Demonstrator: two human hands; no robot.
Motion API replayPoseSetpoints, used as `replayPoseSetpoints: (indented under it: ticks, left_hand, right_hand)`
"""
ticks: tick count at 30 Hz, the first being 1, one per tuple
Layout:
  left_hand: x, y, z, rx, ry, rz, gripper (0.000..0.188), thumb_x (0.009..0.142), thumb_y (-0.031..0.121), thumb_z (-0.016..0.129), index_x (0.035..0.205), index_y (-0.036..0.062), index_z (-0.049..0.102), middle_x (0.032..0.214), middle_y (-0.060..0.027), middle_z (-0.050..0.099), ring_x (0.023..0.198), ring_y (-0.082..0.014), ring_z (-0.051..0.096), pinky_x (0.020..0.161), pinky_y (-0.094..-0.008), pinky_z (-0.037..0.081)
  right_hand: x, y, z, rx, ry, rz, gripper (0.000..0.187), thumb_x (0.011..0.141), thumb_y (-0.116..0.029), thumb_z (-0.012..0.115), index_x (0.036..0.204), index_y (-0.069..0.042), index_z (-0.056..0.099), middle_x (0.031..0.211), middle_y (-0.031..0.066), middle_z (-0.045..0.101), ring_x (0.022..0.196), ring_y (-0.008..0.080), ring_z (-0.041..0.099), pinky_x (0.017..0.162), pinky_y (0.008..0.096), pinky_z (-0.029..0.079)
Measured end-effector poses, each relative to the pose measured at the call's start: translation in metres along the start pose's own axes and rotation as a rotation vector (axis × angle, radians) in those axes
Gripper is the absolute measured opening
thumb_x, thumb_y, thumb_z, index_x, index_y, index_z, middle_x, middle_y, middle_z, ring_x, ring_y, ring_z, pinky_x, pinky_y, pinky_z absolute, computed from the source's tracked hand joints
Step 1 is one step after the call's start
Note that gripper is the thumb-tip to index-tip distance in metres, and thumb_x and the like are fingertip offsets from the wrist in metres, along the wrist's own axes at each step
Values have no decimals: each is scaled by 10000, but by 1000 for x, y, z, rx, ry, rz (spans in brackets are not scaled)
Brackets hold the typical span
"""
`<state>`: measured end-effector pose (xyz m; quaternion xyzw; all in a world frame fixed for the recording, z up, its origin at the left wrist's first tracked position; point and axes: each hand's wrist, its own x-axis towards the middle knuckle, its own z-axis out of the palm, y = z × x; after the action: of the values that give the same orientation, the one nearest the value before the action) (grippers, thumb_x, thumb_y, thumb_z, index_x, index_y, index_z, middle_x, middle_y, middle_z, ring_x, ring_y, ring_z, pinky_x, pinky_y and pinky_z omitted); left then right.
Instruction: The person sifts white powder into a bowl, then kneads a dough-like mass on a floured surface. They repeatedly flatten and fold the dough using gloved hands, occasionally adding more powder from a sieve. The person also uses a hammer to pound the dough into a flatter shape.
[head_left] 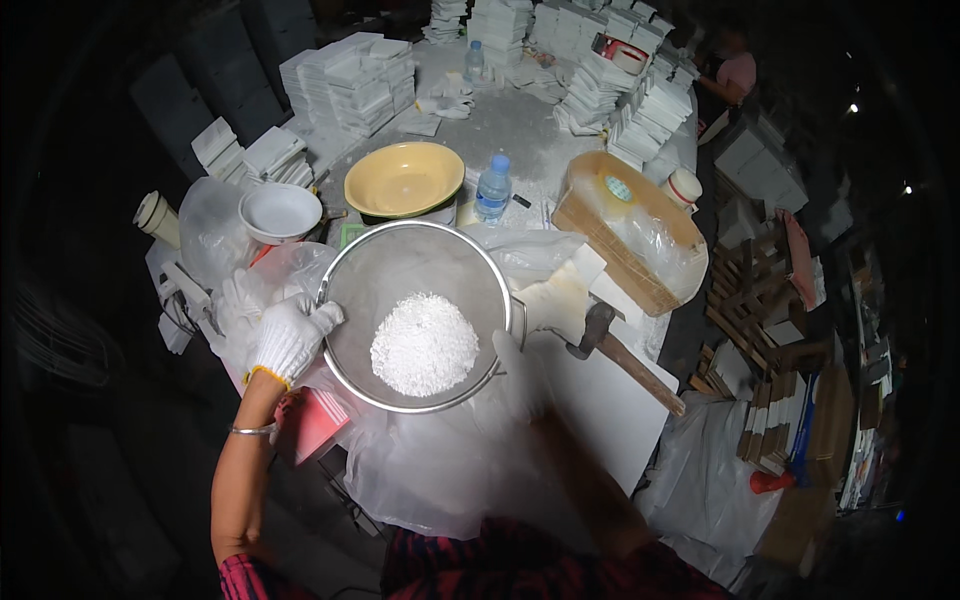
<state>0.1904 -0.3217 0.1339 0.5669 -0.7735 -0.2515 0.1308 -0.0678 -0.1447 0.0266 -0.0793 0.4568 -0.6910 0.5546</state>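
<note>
Farthest left, a white bowl (280,211) is sitting just beyond the left fingers; an outward swing of that arm could be knocking it, since little room is separating the two. The gloved left hand (280,337) is grasping the left rim of a round wire-mesh sieve (400,262), its thumb lying over the metal edge. Cotton on smooth metal could be slipping, and a one-sided hold could be letting the load tip. The sieve is spanning the space between both hands, and a mound of white powder (425,345) is resting on its mesh, nearer the wearer's side; a sharp tilt or jolt could be sending powder over the near rim onto the plastic sheeting (420,475) below the fingers. Beyond the sieve, a yellow basin (405,176) and a capped water bottle (493,190) are standing close enough to be bumped by a forward push. The gloved right hand (522,374) is blurring beside the right rim; whether its fingers are gripping or merely touching, I cannot tell. Just right of those fingers, a wooden-handled hammer (640,372) is lying where a sideways sweep could be catching it.
</note>
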Motion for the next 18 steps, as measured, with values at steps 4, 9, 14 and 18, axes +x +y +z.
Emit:
replayPoseSetpoints:
  ticks: [4, 9, 14, 18]
  left_hand:
    - [10, -68, 20, -541, -24, -216, 383, 834, 362, 792, 764, 6, 668, 606, -109, 575, 564, -241, 558, 577, -407, 460]
    - [-12, 2, 6, 129, -76, -95, 517, 829, 472, 746, 827, -43, 706, 700, -232, 670, 631, -345, 660, 648, -431, 515]
    - [-7, -46, 23, -380, -14, -206, 501, 868, 452, 721, 856, -49, 708, 642, -139, 644, 589, -255, 619, 594, -417, 486]
    - [-24, -12, 20, -42, -31, -173, 470, 861, 438, 722, 859, -31, 719, 677, -156, 657, 645, -248, 651, 647, -383, 517]
  right_hand:
    - [-32, -38, 52, -524, 141, 135, 334, 1016, -345, 643, 1051, -19, 706, 926, 36, 676, 841, 111, 648, 664, 268, 524]
    - [-17, -40, 20, -34, 49, 19, 416, 976, -431, 678, 928, -18, 692, 740, 76, 693, 534, 146, 632, 520, 274, 503]
    - [-18, -31, 36, -430, 141, 121, 403, 962, -403, 691, 937, -1, 677, 673, 111, 696, 465, 179, 616, 429, 289, 473]
    - [4, -40, -1, -338, 57, 62, 404, 979, -328, 666, 1140, 42, 635, 743, 118, 689, 562, 200, 633, 519, 322, 524]
